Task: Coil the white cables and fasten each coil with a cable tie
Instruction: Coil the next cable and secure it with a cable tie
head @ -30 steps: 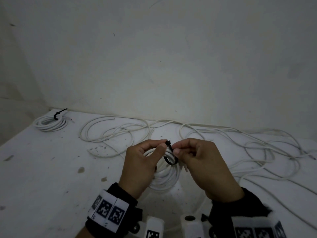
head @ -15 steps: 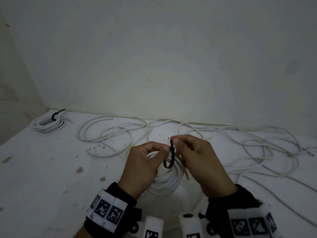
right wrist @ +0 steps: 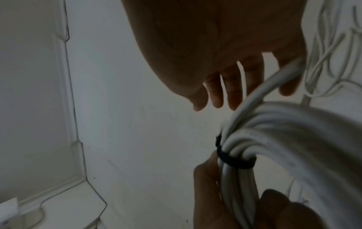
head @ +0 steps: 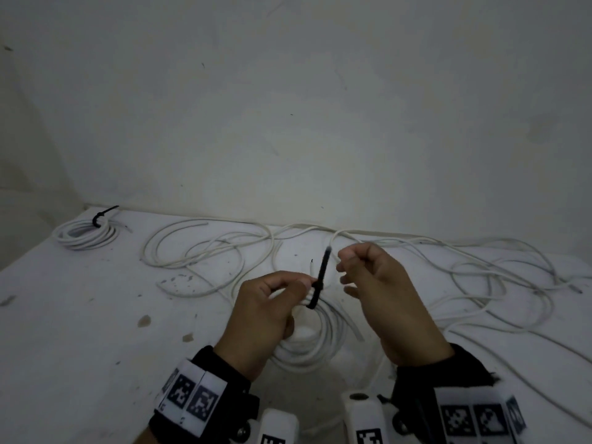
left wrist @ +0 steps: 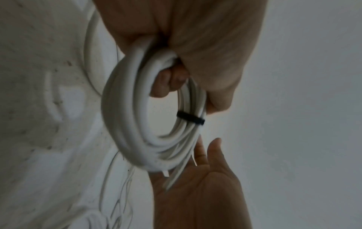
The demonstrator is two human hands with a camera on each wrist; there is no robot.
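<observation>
White table (head: pixel 80 331) — loose cables (head: pixel 480 277), tied coil (head: pixel 84 233)

Both bare hands emerge from black sleeves (head: pixel 442 376); each wrist wears a black strap (head: pixel 224 379) carrying white blocks (head: pixel 192 395) printed with black square-patterned markers.

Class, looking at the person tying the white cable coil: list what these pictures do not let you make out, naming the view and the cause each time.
1. Head view: the left hand covers much of the held coil.
2. Head view: the cable tie tail tip is motion-blurred, so whether the right hand grips it is unclear.
3. Left wrist view: the tie's locking head is hidden behind the coil.
4. Right wrist view: the near coil is blurred.
</observation>
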